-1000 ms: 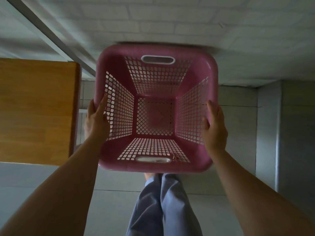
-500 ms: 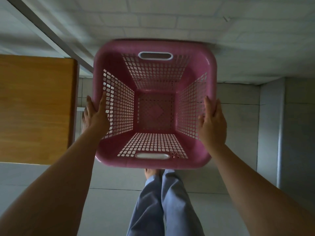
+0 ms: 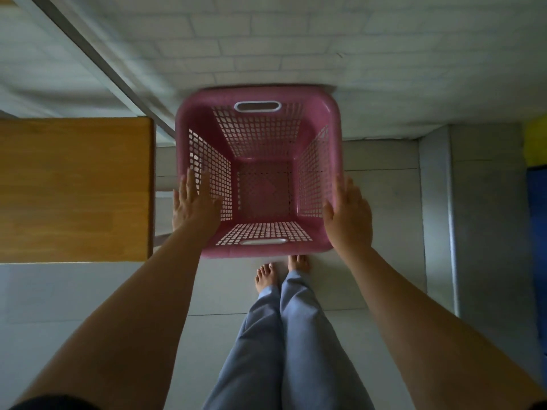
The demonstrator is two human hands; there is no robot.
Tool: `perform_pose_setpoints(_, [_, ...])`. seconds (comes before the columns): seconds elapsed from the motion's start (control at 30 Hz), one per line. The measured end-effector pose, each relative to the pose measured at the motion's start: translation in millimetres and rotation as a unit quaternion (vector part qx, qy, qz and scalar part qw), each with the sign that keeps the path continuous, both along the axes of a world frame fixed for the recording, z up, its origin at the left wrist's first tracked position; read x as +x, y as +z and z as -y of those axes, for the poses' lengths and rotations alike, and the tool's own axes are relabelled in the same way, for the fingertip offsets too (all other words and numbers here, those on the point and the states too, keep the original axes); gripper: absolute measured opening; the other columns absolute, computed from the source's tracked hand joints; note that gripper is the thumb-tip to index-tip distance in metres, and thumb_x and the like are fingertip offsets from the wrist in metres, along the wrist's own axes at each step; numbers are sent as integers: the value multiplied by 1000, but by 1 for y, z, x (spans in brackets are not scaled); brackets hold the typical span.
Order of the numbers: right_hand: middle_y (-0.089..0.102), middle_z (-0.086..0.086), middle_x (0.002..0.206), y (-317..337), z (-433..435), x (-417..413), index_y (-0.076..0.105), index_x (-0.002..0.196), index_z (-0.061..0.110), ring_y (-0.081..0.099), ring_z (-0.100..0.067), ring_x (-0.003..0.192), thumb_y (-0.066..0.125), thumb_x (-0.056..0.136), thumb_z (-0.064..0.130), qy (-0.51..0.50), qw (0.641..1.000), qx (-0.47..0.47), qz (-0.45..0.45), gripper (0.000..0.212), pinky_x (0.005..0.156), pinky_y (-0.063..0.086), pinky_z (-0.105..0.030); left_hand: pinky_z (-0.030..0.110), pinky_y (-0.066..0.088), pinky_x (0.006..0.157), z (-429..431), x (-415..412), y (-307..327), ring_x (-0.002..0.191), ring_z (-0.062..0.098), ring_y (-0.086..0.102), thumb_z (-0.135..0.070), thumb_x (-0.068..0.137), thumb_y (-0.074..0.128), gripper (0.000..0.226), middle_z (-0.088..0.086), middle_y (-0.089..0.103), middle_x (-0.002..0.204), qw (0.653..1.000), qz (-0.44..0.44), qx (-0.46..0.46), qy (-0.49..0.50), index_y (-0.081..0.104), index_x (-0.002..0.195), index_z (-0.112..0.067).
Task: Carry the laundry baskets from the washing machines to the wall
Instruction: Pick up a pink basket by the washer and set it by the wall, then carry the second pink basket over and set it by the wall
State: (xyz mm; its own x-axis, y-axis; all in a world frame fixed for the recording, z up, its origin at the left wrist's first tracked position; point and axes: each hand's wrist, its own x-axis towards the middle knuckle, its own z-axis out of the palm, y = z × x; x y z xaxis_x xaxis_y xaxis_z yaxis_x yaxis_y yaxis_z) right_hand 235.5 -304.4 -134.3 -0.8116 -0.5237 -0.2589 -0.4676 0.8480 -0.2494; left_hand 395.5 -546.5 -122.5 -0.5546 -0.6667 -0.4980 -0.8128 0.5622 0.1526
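Note:
An empty pink plastic laundry basket [image 3: 257, 94] with lattice sides and two white-edged handle slots stands low in front of me, its far rim against the white brick wall [image 3: 296, 39]. My left hand [image 3: 194, 207] lies at the basket's left rim with its fingers straight and spread. My right hand [image 3: 349, 214] is flat along the right rim, fingers extended. Neither hand curls around the rim. My bare feet [image 3: 268, 276] stand on the tiled floor just behind the basket.
A wooden tabletop [image 3: 74, 187] stands close on the left of the basket. A grey metal bar [image 3: 103, 63] runs diagonally down the wall behind it. On the right is a grey raised strip [image 3: 438, 217], and a yellow and blue object [image 3: 535, 149] at the edge.
The basket has gone down and forward to the wall. Both hands, which gripped its side rims with thumbs inside, have straightened their fingers and loosened from it.

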Motion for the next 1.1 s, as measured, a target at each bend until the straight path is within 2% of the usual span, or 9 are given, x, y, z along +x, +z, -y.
perform_pose_setpoints(0.1, [34, -20, 153, 34, -17, 13, 25, 152, 13, 38, -36, 138, 37, 98, 38, -13, 1000, 13, 9, 61, 109, 37, -51, 44, 0, 120, -16, -1, 36, 150, 24, -3, -41, 99, 37, 63, 6, -3, 163, 999, -34, -2, -14, 9, 153, -24])
perform_pose_setpoints(0.17, [37, -20, 152, 56, -31, 22, 29, 150, 11, 40, -36, 137, 31, 98, 40, -17, 1000, 16, 6, 60, 110, 37, -50, 46, 6, 121, -26, -2, 59, 150, 28, 4, -38, 98, 41, 61, 8, 6, 163, 997, -61, -6, -40, 17, 152, -21])
perform_pose_setpoints(0.23, [35, -19, 153, 76, -47, 32, 29, 149, 11, 38, -35, 139, 34, 100, 40, -33, 999, 18, 12, 57, 111, 36, -50, 48, 11, 122, -36, -4, 81, 149, 30, 10, -35, 98, 43, 59, 11, 13, 161, 995, -74, -4, -65, 22, 150, -17])
perform_pose_setpoints(0.5, [31, -12, 157, 142, -126, 59, 25, 152, 14, 32, -30, 144, 38, 101, 36, -120, 993, -11, 16, 57, 116, 30, -44, 46, 11, 122, -100, -21, 146, 148, 30, 15, -32, 98, 42, 55, 13, 23, 158, 974, -125, 10, -188, 27, 148, -12])
perform_pose_setpoints(0.73, [39, -13, 153, 167, -219, 98, 30, 150, 14, 38, -29, 140, 41, 100, 36, -258, 965, -47, 9, 56, 113, 34, -41, 45, 15, 120, -180, -36, 167, 145, 32, 24, -35, 99, 39, 56, 17, 31, 153, 931, -126, 10, -343, 31, 146, -6])
perform_pose_setpoints(0.9, [34, -10, 156, 177, -295, 153, 26, 151, 14, 33, -25, 143, 34, 101, 41, -347, 936, -54, 13, 57, 116, 30, -39, 49, 29, 116, -253, -29, 177, 135, 36, 40, -30, 98, 43, 50, 21, 46, 141, 887, -135, 3, -441, 37, 139, -3])
perform_pose_setpoints(1.1, [39, -11, 153, 189, -392, 250, 31, 149, 13, 38, -27, 140, 35, 101, 41, -440, 896, -62, -2, 56, 114, 34, -42, 46, 27, 115, -367, 8, 191, 138, 37, 34, -32, 100, 41, 54, 21, 38, 148, 843, -129, 13, -522, 32, 145, -4])
